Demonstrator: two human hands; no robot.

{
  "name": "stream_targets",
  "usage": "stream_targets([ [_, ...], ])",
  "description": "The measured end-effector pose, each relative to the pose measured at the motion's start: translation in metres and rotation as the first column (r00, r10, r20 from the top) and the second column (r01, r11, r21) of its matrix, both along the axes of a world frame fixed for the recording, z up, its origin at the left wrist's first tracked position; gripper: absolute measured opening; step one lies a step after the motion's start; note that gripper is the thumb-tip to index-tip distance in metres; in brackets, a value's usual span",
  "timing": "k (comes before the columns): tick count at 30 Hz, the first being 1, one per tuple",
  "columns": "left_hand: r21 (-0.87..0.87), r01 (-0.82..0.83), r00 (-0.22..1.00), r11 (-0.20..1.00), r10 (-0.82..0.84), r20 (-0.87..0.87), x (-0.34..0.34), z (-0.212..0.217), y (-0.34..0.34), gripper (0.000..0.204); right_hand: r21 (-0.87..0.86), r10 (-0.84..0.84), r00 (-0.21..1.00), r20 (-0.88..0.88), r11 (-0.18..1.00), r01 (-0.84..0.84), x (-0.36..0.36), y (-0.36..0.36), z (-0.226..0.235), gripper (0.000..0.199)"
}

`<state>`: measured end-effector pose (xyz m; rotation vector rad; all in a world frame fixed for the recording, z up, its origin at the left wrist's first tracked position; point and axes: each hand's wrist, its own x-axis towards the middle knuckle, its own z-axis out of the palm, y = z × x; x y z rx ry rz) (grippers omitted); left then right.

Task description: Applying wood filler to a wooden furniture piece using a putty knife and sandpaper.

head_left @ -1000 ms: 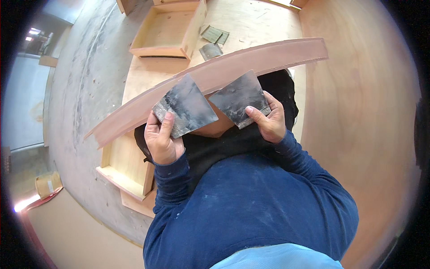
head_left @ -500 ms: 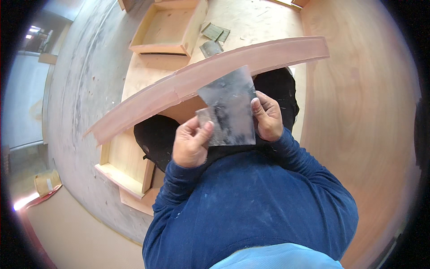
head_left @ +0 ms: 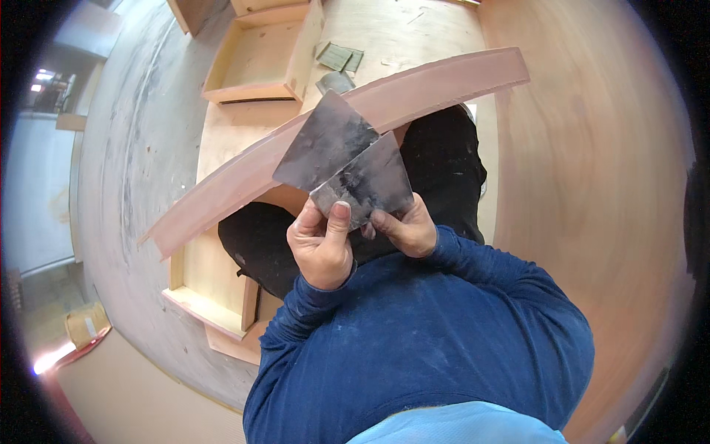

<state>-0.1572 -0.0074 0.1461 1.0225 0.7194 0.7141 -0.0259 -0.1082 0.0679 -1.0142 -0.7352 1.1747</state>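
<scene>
Close together in front of my body, my hands grip a smudged dark grey sheet that looks like sandpaper (head_left: 377, 177). My left hand (head_left: 322, 248) pinches its lower left part, thumb on top. With the thumb near its lower edge, my right hand (head_left: 410, 228) is closed on the same sheet; the other fingers are mostly hidden. A second grey flap (head_left: 325, 140) extends up and left behind it; whether it is joined or separate I cannot tell. Beyond the hands, a long curved pinkish board (head_left: 436, 87) lies across my black-clad legs, partly covered by the flap.
Worn greenish-grey sandpaper pieces (head_left: 340, 56) and a curled grey piece (head_left: 335, 81) lie on the pale wooden surface beyond the board. A shallow wooden drawer box (head_left: 255, 92) stands at far left, another (head_left: 207, 303) at near left. A wide wooden panel (head_left: 569, 244) borders the right.
The grey sheet has turned and now shows two overlapping parts with a diagonal edge. My right hand has moved down and left, closer to my left hand.
</scene>
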Motion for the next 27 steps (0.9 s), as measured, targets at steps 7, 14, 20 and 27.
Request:
stream_targets([
  [7, 0.399, -0.458, 0.881, 0.795, 0.347, 0.321, -0.020, -0.019, 0.043, 0.038, -0.127, -0.156, 0.974, 0.163, 0.976, 0.178, 0.025, -0.008, 0.028, 0.034],
  [14, 0.770, -0.271, 0.915, 0.578, 0.404, 0.019, -0.078, 0.004, 0.075, 0.061, 0.018, -0.299, 0.805, 0.513, 0.941, 0.338, 0.060, -0.027, 0.035, 0.043],
  [20, 0.449, -0.254, 0.966, 0.857, 0.199, 0.166, -0.099, -0.016, 0.072, 0.048, 0.268, -0.830, 0.522, 0.198, 0.558, 0.785, 0.151, -0.085, 0.036, 0.022],
  [27, 0.068, 0.056, 0.954, 0.996, -0.074, 0.290, -0.065, -0.022, 0.066, 0.044, -0.053, -0.911, 0.398, -0.104, 0.405, 0.913, 0.230, -0.158, -0.077, 0.022],
])
